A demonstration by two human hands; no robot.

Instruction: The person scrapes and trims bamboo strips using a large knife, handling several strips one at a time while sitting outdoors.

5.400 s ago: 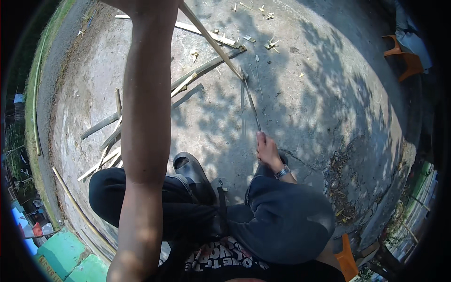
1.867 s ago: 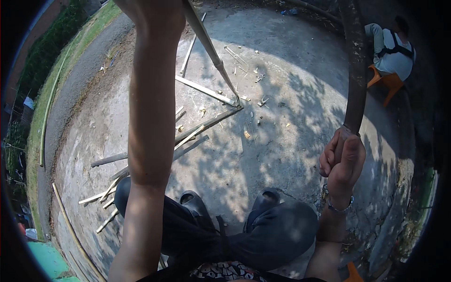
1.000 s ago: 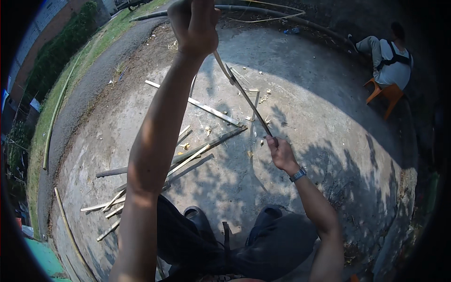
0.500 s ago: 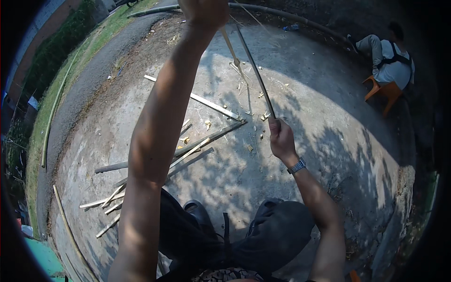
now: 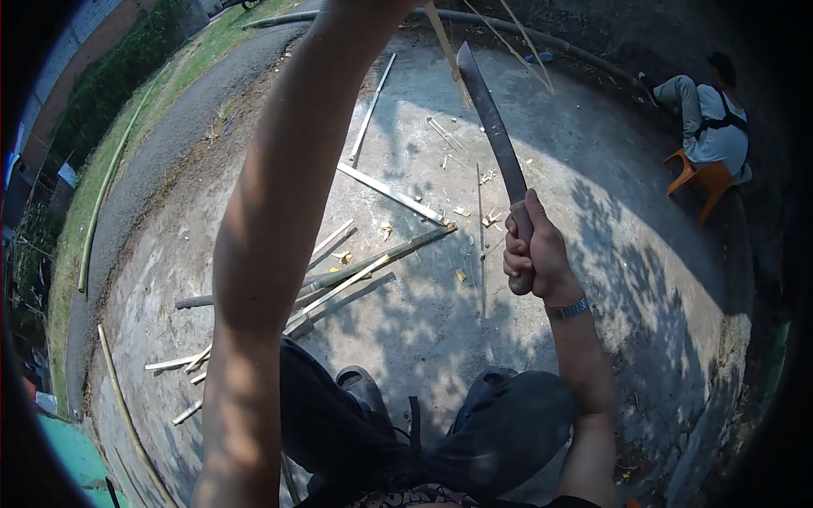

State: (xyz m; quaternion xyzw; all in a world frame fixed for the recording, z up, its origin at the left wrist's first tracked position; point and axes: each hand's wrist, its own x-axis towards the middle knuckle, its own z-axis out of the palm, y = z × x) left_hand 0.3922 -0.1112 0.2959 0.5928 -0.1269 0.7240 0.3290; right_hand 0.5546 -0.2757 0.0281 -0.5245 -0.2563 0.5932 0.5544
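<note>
My right hand (image 5: 542,254) is closed around the handle of a machete (image 5: 500,140), its dark curved blade slanting up and to the left. My left arm reaches far forward, and my left hand (image 5: 385,5) is mostly cut off by the upper edge. From it a pale bamboo strip (image 5: 445,42) hangs down beside the blade tip, narrowly left of it. Thin slivers (image 5: 532,63) dangle to the right of the blade. On the concrete below lie split bamboo slats (image 5: 394,194), a darker bamboo piece (image 5: 406,245) and scattered shavings (image 5: 491,218).
A person (image 5: 720,123) sits on an orange stool (image 5: 707,179) at the far right. Long bamboo poles (image 5: 108,182) lie along the grass at the left, and another pole (image 5: 584,57) crosses the back. My shoes (image 5: 360,391) are close below the slats.
The machete has turned to show its broad side, and my right hand has shifted slightly right. My left hand has risen further out of view with the strip. Another slat now shows on the ground.
</note>
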